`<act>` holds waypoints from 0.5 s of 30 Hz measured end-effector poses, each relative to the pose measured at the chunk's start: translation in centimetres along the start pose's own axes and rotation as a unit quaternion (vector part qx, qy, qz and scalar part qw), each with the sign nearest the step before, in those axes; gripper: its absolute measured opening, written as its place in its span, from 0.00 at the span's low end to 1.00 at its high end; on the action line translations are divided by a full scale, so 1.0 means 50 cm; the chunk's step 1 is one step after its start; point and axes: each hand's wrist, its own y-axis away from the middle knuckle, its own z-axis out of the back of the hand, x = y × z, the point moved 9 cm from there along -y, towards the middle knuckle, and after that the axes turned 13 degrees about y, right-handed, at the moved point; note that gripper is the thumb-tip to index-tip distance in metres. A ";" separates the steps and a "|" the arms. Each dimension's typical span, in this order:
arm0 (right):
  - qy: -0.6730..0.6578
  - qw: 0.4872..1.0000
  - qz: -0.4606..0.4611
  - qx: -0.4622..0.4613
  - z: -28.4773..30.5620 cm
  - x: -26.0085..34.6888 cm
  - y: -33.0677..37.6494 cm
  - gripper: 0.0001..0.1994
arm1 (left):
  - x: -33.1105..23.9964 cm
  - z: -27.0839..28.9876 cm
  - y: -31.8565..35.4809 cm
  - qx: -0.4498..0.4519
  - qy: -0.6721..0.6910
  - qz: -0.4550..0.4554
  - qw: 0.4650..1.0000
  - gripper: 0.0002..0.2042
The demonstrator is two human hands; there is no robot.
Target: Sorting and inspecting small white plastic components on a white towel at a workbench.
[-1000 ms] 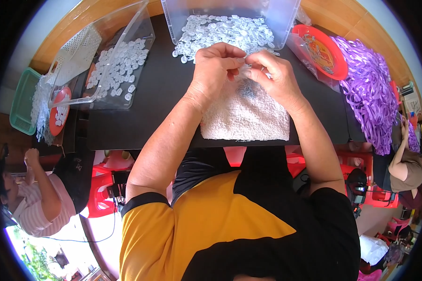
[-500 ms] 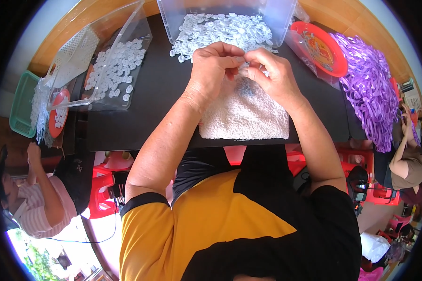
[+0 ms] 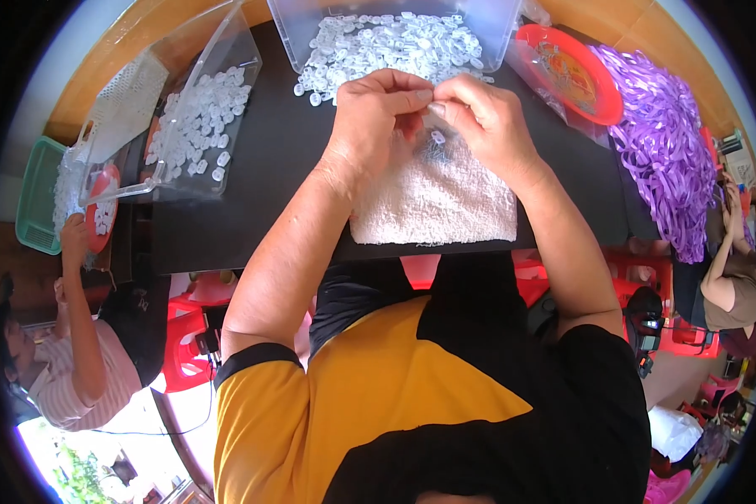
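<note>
Over a folded cream towel, my left hand and my right hand meet with thumbs and forefingers pinched. Both hands are closed, and whatever lies between the fingertips is too small to make out. Just below them shows one small white plastic piece; whether it rests on the towel or hangs above it, I cannot tell. A little heap of thin greyish bits lies on the towel under that piece. Beyond my fingers, many similar white pieces spill from a clear plastic bin on its side.
A tilted clear box with more white pieces stands left on the black table. At right are a red plate of small metal-looking bits and a heap of purple ribbons. Co-workers sit on both sides, one in a striped shirt.
The small white piece now shows apart, below my fingers. My hands remain pinched together, shifted slightly. The co-worker at left has reached up toward the red plate there.
</note>
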 end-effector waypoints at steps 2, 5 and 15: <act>-0.005 1.000 -0.005 -0.015 0.007 -0.005 -0.007 0.04 | -0.014 0.000 -0.006 -0.006 0.007 -0.023 1.000 0.04; -0.018 1.000 -0.017 -0.019 0.018 -0.004 -0.008 0.03 | -0.029 0.010 0.000 -0.021 -0.012 -0.040 0.999 0.06; 0.019 0.996 -0.022 0.084 0.008 -0.027 -0.005 0.03 | -0.035 0.054 -0.008 -0.101 0.025 -0.060 0.993 0.03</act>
